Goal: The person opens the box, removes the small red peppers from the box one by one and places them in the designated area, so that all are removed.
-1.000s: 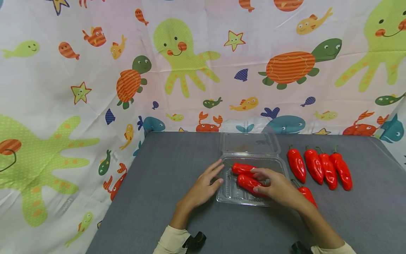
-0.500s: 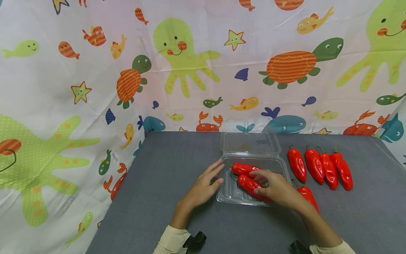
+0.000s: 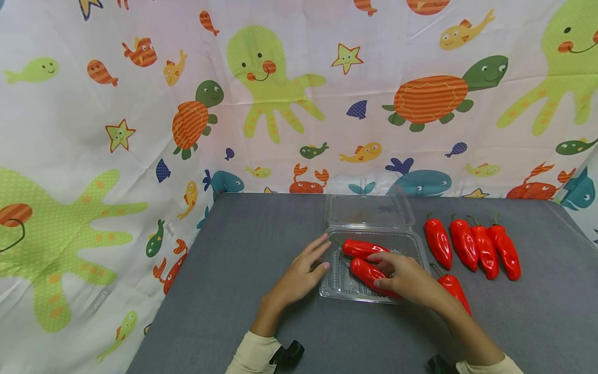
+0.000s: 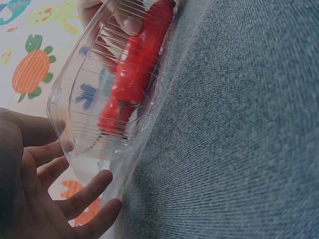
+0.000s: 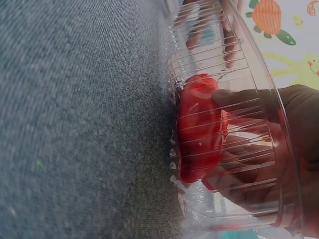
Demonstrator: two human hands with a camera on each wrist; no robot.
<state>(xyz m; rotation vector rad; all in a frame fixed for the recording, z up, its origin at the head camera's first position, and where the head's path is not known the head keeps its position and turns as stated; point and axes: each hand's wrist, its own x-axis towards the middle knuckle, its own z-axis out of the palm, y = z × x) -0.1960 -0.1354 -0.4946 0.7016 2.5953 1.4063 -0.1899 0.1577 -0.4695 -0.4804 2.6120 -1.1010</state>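
Observation:
Two red peppers, an upper pepper [image 3: 362, 248] and a lower pepper [image 3: 371, 275], lie in a clear plastic clamshell box [image 3: 336, 297], their green stems toward the left. My right hand [image 3: 408, 275] reaches in over the box's right side, thumb at the lower pepper and fingers loosely bent above, by the upper one. In the right wrist view the thumb touches the lower pepper [image 5: 197, 124] through the clear wall's reflections; the other fingertips are partly hidden. Against the box's left side rests my left hand [image 3: 299, 272], its fingers extended and holding nothing.
The box's clear lid [image 3: 366, 212] stands folded back behind it. Several red peppers [image 3: 462, 244] lie in a row at the right on the grey tabletop [image 3: 261, 228]. Another pepper [image 3: 454, 291] lies beside my right forearm. A patterned cloth [image 3: 303, 67] hangs behind.
My right fingers have loosened and spread slightly apart over the lower pepper, which lies flatter and shows more of its length. My left hand and the box have stayed in place.

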